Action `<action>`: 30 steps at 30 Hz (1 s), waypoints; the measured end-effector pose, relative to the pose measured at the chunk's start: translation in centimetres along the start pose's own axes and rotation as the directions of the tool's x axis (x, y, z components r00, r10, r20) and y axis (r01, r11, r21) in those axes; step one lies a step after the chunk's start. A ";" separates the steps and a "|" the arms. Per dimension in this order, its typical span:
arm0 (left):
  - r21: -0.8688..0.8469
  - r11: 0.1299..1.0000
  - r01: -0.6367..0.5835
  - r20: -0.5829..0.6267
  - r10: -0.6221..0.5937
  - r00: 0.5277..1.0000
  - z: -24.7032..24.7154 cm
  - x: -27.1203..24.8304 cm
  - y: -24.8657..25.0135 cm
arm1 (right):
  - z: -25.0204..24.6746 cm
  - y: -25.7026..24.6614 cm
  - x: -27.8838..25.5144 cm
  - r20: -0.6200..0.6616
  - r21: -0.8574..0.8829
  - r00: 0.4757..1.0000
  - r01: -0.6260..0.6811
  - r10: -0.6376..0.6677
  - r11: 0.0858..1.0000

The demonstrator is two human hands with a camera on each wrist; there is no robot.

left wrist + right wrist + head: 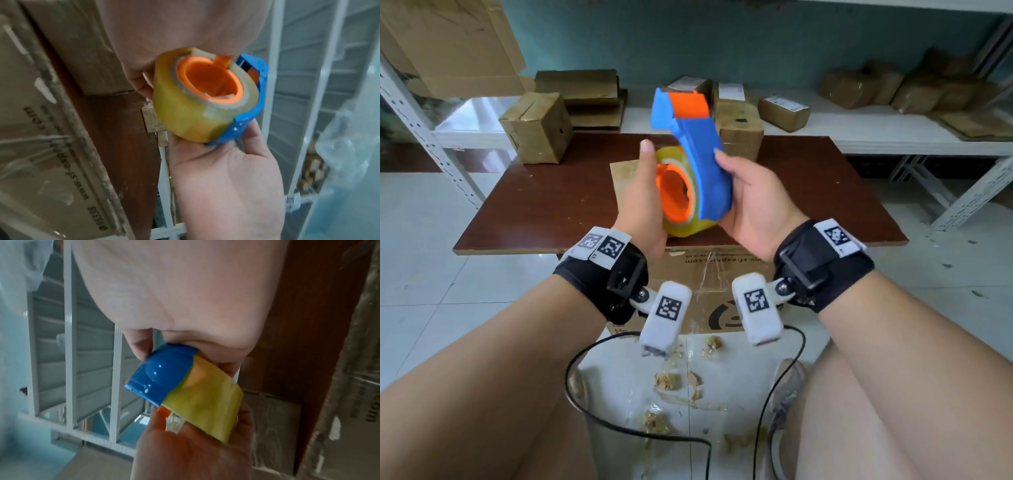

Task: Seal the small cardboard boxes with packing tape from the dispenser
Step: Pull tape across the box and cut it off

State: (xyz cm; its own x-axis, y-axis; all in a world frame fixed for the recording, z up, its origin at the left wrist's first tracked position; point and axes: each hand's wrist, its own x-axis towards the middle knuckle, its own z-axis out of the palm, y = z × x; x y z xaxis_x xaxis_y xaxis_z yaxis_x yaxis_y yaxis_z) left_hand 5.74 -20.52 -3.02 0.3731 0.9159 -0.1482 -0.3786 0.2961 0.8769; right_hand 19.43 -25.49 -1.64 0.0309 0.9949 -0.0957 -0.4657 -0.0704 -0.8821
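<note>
I hold the blue and orange tape dispenser [698, 154] in both hands above the brown table [544, 198]. My left hand [642, 195] cups its yellowish tape roll [688, 229] from the left, thumb pointing up. My right hand [751, 192] grips the blue handle from the right. In the left wrist view the tape roll [185, 113] shows its orange core, with my right hand [216, 162] under the blue body. In the right wrist view my left hand [185, 447] lies under the tape roll [211, 402]. One small cardboard box [537, 126] stands back left; another small box [741, 133] is behind the dispenser.
A flat cardboard sheet [619, 178] lies on the table under my hands. A large printed carton [709, 284] sits below the table's front edge. A white shelf [893, 133] at the back holds several parcels. Tape scraps and a black cable [585, 356] lie on the floor between my legs.
</note>
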 end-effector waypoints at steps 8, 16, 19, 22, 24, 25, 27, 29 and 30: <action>-0.184 0.968 0.170 0.029 -0.167 0.986 -2.3 1.2 0.1 | 1.4 0.0 -0.2 0.020 -0.201 1.000 0.010 -0.006 0.980; -0.154 0.979 0.131 -0.086 -0.145 0.986 -2.3 1.0 0.0 | 2.3 0.9 -0.3 -0.099 -0.379 0.994 0.000 -0.040 0.925; -0.160 0.977 0.139 -0.063 -0.151 0.987 -2.6 1.0 0.5 | 2.8 1.3 -0.3 -0.146 -0.432 0.983 0.036 -0.109 0.901; -0.079 0.996 0.048 -0.145 -0.059 0.988 -2.8 1.0 1.7 | 2.6 1.0 -0.3 -0.173 -0.421 0.975 0.053 -0.138 0.905; -0.015 1.000 -0.017 -0.160 0.014 0.987 -3.2 1.2 2.4 | 2.2 0.9 -0.3 -0.200 -0.419 0.969 0.050 -0.146 0.907; 0.007 1.000 -0.025 -0.137 0.026 0.990 -3.4 1.1 2.7 | 2.0 1.0 -0.4 -0.207 -0.435 0.967 0.044 -0.147 0.899; 0.027 1.000 -0.010 -0.112 0.013 0.994 -3.8 1.1 2.7 | 1.7 1.1 -0.4 -0.204 -0.485 0.968 0.031 -0.148 0.874; 0.024 1.000 0.015 -0.135 -0.012 0.991 -4.2 1.2 2.4 | 1.2 1.3 -0.3 -0.192 -0.534 0.971 0.020 -0.144 0.845; 0.019 0.999 0.031 -0.138 -0.028 0.990 -4.3 1.2 2.4 | 0.9 1.4 -0.3 -0.188 -0.548 0.972 0.014 -0.140 0.837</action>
State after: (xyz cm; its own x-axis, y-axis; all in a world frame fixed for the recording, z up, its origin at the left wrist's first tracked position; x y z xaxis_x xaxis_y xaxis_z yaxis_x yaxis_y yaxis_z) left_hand 1.62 -17.56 -3.11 0.2627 0.9359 -0.2346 -0.3508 0.3191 0.8804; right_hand 17.93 -25.82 -2.45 0.2617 0.9635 -0.0568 0.0952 -0.0843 -0.9919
